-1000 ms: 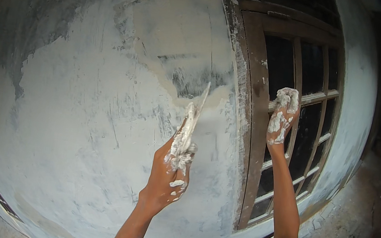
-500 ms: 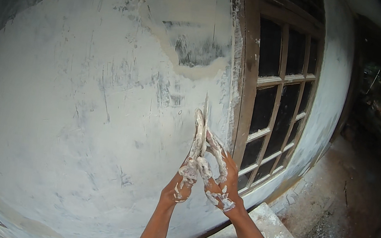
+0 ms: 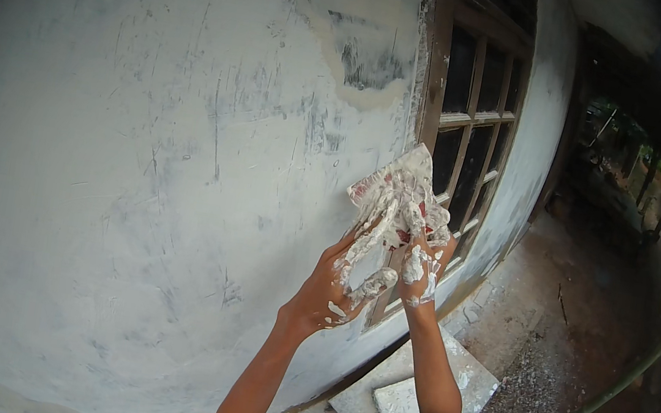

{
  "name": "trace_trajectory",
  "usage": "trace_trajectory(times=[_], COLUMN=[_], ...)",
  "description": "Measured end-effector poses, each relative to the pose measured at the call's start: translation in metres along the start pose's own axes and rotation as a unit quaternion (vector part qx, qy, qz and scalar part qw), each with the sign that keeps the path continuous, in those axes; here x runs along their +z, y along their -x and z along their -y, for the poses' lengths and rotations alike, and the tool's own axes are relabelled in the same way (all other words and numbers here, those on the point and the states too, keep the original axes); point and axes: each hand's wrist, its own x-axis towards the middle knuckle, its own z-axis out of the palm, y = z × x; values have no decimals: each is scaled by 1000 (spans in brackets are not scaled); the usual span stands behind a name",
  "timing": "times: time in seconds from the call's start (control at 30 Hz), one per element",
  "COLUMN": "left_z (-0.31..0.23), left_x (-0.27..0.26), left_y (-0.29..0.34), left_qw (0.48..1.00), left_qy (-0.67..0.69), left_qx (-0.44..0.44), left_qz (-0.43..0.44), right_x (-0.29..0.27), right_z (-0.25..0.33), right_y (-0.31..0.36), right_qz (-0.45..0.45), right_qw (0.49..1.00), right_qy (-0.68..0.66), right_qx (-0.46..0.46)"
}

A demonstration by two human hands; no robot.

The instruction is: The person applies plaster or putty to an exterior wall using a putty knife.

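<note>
My right hand (image 3: 423,265) grips a flat putty scraper (image 3: 413,168), its broad edge tilted up and toward the wall. White putty coats its face, and bits of red show through. Against that face rest the stretched fingers of my left hand (image 3: 344,273), the thumb held apart below. Both hands are smeared with thick white putty. They are in front of the window's lower left corner, close to the wall (image 3: 151,146), which carries a pale skim coat with grey scratches. Higher up, a darker rough patch (image 3: 372,67) breaks the coat.
A brown wooden window frame (image 3: 441,52) with dark panes is set in the wall on the right. Below my right arm are pale, putty-stained boards (image 3: 472,377) on the ground. A long pole (image 3: 605,397) crosses the dirt floor (image 3: 539,298) at the right.
Both hands have shifted right and up a little. The scraper has turned from edge-on to showing its putty-covered face. The view has swung to the right.
</note>
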Motion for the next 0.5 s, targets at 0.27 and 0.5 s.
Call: trace_trajectory(times=[0.27,0.5], left_z=[-36,-42], left_x=[-78,-128], left_y=[29,38], left_qw=[978,962], left_qy=[-157,-210], left_qx=[95,139], left_qz=[-98,-107], right_x=[71,145], right_z=[77,64], right_y=[-152,-136], right_qz=[-23,55], right_qw=[873,793], right_qy=[413,553], right_qx=[-259,-251])
